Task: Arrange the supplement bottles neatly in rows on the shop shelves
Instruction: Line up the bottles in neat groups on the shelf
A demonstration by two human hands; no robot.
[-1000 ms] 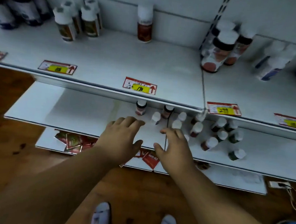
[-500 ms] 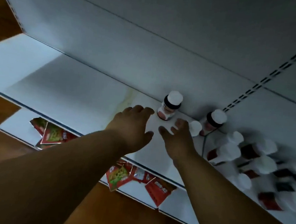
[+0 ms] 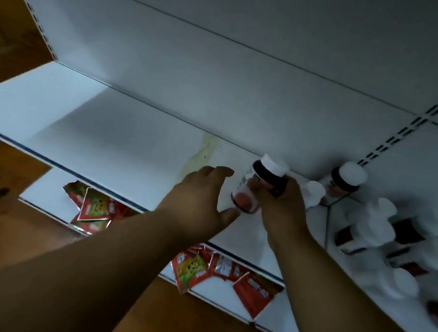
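Note:
My right hand (image 3: 281, 206) grips a supplement bottle (image 3: 256, 186) with a white cap and a red-marked label, tilted to the left just above the white shelf (image 3: 110, 142). My left hand (image 3: 199, 206) hovers open right beside the bottle, thumb near its base. A second white-capped bottle (image 3: 345, 181) stands at the back wall to the right. Several more white-capped bottles (image 3: 379, 226) crowd the shelf's right side, blurred. A small white cap (image 3: 314, 192) shows just behind my right hand.
The shelf's left half is bare apart from a yellowish stain (image 3: 200, 151). Red snack packets (image 3: 95, 209) lie on the lower shelf, with more packets (image 3: 231, 273) further right. Wooden floor (image 3: 14, 216) lies at the left. The back panel (image 3: 245, 77) rises behind.
My right hand has closed round the bottle near the back wall and tipped it leftward off its spot. The left hand stayed beside it. The camera moved closer in.

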